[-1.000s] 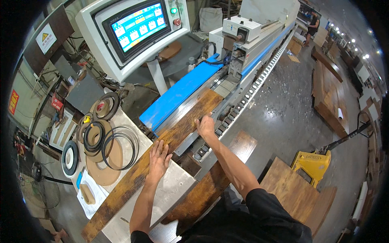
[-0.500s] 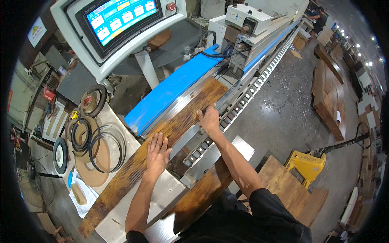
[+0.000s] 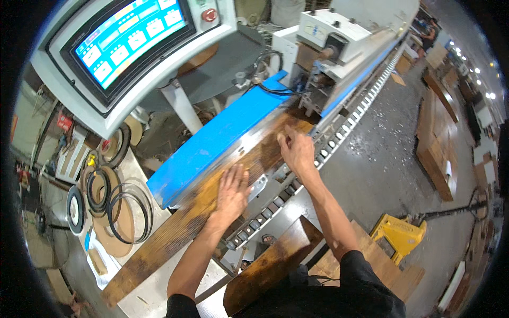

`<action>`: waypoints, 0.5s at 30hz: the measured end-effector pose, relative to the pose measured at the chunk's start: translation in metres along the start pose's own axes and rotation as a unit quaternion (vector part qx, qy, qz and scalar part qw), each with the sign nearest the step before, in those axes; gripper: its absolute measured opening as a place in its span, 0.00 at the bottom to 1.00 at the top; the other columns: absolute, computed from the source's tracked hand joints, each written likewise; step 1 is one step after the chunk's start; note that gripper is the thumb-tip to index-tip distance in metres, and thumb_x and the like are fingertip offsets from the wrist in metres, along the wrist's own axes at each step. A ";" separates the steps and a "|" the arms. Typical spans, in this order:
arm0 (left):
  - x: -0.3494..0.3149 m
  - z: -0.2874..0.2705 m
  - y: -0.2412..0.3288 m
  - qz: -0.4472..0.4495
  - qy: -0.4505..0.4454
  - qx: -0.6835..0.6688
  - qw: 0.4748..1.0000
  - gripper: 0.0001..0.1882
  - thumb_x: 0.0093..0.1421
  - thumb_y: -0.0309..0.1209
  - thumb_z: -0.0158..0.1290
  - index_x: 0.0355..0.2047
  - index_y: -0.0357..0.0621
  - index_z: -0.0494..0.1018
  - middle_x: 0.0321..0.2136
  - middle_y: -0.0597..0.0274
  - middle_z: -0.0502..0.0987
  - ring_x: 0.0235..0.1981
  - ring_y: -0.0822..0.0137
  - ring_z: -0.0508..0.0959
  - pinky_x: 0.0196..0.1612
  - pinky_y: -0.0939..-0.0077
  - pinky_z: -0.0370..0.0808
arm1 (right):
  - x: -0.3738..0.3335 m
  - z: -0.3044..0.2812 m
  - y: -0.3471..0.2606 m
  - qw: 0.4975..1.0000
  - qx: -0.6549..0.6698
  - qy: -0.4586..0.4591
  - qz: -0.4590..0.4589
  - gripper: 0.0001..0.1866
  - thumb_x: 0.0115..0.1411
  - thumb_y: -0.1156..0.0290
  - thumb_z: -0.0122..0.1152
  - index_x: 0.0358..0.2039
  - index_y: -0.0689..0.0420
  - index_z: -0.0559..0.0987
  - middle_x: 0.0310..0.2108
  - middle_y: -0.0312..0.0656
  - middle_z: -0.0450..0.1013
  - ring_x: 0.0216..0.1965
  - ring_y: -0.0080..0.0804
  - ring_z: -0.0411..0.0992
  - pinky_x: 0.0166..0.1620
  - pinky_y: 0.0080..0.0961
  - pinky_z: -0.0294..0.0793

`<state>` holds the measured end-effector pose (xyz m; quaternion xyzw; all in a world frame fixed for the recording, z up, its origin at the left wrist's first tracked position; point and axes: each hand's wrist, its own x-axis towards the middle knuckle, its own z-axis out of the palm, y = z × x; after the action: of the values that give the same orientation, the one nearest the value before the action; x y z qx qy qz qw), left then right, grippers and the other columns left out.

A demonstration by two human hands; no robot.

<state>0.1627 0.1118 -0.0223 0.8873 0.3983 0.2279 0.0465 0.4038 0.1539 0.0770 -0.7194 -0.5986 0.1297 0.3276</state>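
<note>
1 left grip (image 3: pixel 232 193), 1 right grip (image 3: pixel 298 153) over 1 long brown board (image 3: pixel 159 252).

Wood wkshp: ctrl panel (image 3: pixel 127 43), prob. stacked boards (image 3: pixel 439 140).

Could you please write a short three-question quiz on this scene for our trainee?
1. True or false: the left hand rests palm-down on the wooden board.
2. What colour is the long panel alongside the board? A) red B) blue C) green
3. Which hand is nearer the white box-shaped machine head?

Key: 1. True. 2. B. 3. The right hand.
</note>
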 end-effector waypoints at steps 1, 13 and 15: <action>0.009 0.009 0.002 0.002 0.002 0.000 1.000 0.25 0.63 0.32 0.56 0.58 0.31 0.71 0.65 0.39 0.64 0.66 0.41 0.64 0.68 0.43 0.59 | 0.010 -0.004 -0.022 0.998 0.036 0.008 -0.050 0.22 0.63 0.62 0.61 0.49 0.67 0.79 0.31 0.58 0.78 0.36 0.57 0.77 0.41 0.47 0.77; -0.079 -0.077 0.014 -0.053 -0.038 0.006 0.998 0.31 0.58 0.34 0.62 0.59 0.32 0.70 0.66 0.43 0.63 0.69 0.42 0.59 0.68 0.45 0.60 | 0.248 0.207 -0.111 0.864 -0.293 -0.352 -0.209 0.30 0.65 0.64 0.48 0.67 0.57 0.67 0.71 0.45 0.59 0.72 0.45 0.54 0.71 0.40 0.57; -0.105 -0.083 0.004 -0.062 -0.056 0.031 0.996 0.29 0.59 0.33 0.61 0.59 0.35 0.70 0.67 0.46 0.64 0.70 0.44 0.60 0.69 0.48 0.59 | 0.266 0.240 -0.078 0.862 -0.256 -0.371 -0.233 0.30 0.61 0.71 0.45 0.66 0.56 0.69 0.70 0.43 0.61 0.72 0.43 0.55 0.70 0.42 0.58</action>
<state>0.0675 0.0242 0.0142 0.8734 0.4559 0.1623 0.0550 0.2706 0.4864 0.0002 -0.5161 -0.8383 0.1488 -0.0938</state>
